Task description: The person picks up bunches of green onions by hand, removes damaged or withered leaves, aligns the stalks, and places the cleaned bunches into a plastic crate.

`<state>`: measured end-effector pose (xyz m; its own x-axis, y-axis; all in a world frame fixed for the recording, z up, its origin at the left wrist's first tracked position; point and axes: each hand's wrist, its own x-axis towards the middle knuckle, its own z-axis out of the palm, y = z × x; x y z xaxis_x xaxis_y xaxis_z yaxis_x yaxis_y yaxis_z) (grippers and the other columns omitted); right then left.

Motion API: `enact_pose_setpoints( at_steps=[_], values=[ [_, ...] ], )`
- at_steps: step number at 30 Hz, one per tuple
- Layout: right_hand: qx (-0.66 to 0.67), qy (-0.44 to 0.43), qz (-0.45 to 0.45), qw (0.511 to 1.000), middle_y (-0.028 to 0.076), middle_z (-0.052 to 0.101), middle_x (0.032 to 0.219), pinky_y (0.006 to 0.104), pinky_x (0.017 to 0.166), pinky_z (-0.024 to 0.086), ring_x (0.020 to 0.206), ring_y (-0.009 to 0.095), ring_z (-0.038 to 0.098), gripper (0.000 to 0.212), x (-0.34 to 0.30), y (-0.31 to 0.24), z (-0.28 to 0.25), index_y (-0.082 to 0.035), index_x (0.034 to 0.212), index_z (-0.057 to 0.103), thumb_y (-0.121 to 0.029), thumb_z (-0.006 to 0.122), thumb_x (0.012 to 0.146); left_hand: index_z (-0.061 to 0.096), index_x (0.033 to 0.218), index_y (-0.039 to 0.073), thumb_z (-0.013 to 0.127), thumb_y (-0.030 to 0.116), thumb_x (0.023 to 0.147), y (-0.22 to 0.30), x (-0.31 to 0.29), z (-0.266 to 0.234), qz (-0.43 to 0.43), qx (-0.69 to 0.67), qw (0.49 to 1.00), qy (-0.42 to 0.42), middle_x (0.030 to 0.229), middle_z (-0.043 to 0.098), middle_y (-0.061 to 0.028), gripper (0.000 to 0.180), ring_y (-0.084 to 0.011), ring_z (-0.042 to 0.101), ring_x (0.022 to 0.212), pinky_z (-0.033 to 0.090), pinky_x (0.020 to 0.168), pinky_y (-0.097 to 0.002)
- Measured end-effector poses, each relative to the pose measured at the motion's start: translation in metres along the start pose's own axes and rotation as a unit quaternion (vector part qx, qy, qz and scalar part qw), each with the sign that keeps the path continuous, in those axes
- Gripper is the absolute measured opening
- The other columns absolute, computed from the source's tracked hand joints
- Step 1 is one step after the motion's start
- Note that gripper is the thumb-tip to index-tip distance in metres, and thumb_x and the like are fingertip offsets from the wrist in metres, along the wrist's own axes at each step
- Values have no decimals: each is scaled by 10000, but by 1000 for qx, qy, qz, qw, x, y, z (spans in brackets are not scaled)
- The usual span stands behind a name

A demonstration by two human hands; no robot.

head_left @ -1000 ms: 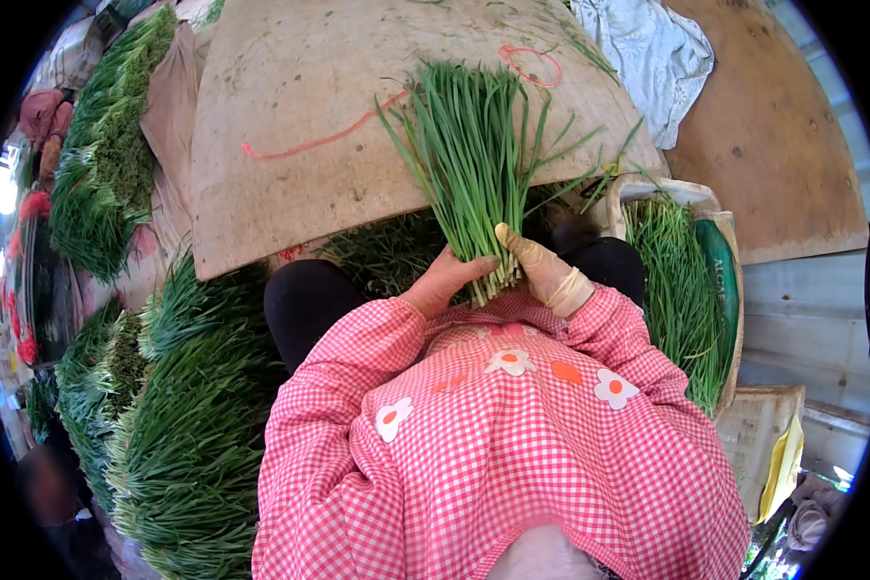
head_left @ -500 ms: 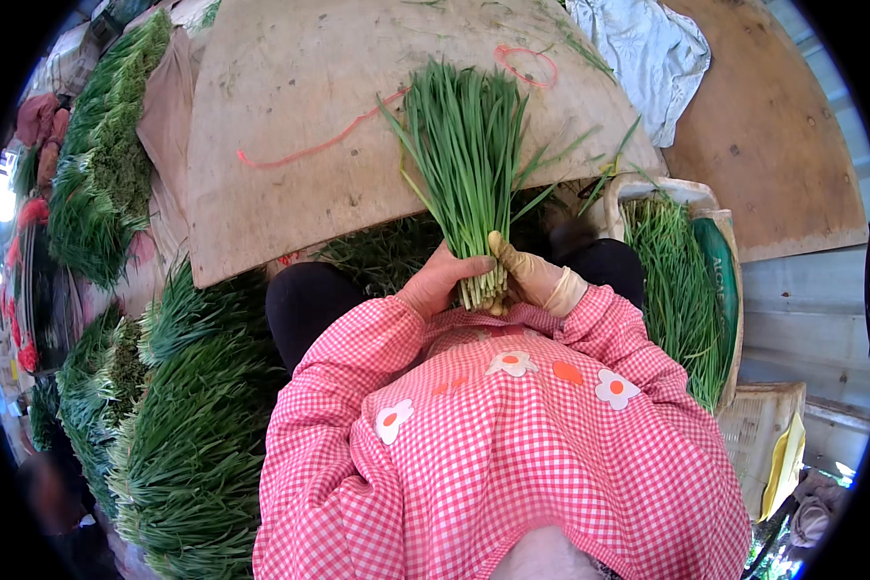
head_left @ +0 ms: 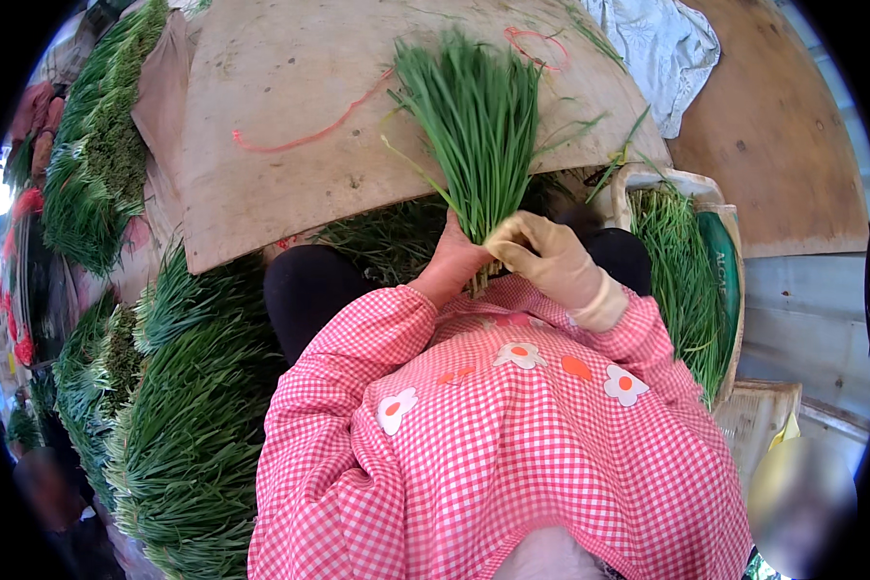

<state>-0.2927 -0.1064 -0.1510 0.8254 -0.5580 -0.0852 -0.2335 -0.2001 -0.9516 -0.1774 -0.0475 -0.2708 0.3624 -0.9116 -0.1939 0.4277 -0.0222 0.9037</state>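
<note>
A thick bunch of garlic chives (head_left: 478, 135) stands up in front of my chest, its green leaves fanned over the near edge of the wooden board (head_left: 290, 116). My bare left hand (head_left: 451, 259) is wrapped round the pale stem ends. My right hand (head_left: 556, 263), in a cream-coloured glove, has its thumb and fingers bent together against the right side of the stems, just above the left hand. Whatever those gloved fingers pinch is hidden.
Two red ties (head_left: 309, 148) (head_left: 541, 39) lie on the board. Big heaps of chives (head_left: 193, 445) line my left side. At right, a white crate (head_left: 681, 179) holds more chives, near a pale cloth (head_left: 652, 58) and a brown board (head_left: 773, 145).
My right hand has come up from beneath the stem ends to the bunch's right side. The left hand's hold has moved up the stems, and the leaf tips sit farther up.
</note>
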Motion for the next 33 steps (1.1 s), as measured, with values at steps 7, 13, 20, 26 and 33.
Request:
enact_pose_setpoints(
  at_steps=[7,13,20,26,33],
  values=[
    [-101,24,60,993,3,527,655,254,532,427,568,87,494,177,25,33,5,-55,931,541,-85,638,786,227,1314,90,708,26,664,36,-10,8,-64,9,994,-88,1210,448,-86,811,-209,476,1106,419,921,-346],
    [-155,25,43,987,31,531,649,290,552,445,573,147,526,300,19,41,1,-51,984,512,-120,677,743,228,1336,125,484,-50,667,31,-13,-6,-162,-210,954,-139,1167,469,-103,737,-254,538,1029,505,811,-390],
    [-274,88,-23,957,46,533,696,276,541,446,567,155,526,196,12,41,7,-68,918,540,-100,652,760,387,1229,84,425,-9,683,23,-9,-2,-229,-312,913,-129,1051,538,-140,555,-279,588,891,544,691,-412],
    [-417,55,9,907,131,604,788,432,632,467,731,323,593,203,24,22,14,-76,867,540,-276,509,855,418,1235,93,451,12,805,39,-15,-1,-213,-210,949,-99,1101,549,-122,439,-254,569,980,516,772,-401],
    [-164,55,9,985,121,606,813,350,724,465,760,285,586,221,12,79,1,-5,922,580,-190,462,900,364,1252,141,559,29,719,11,-24,3,-178,-311,924,-135,1011,556,-99,578,-196,587,812,513,628,-331]
  ],
)
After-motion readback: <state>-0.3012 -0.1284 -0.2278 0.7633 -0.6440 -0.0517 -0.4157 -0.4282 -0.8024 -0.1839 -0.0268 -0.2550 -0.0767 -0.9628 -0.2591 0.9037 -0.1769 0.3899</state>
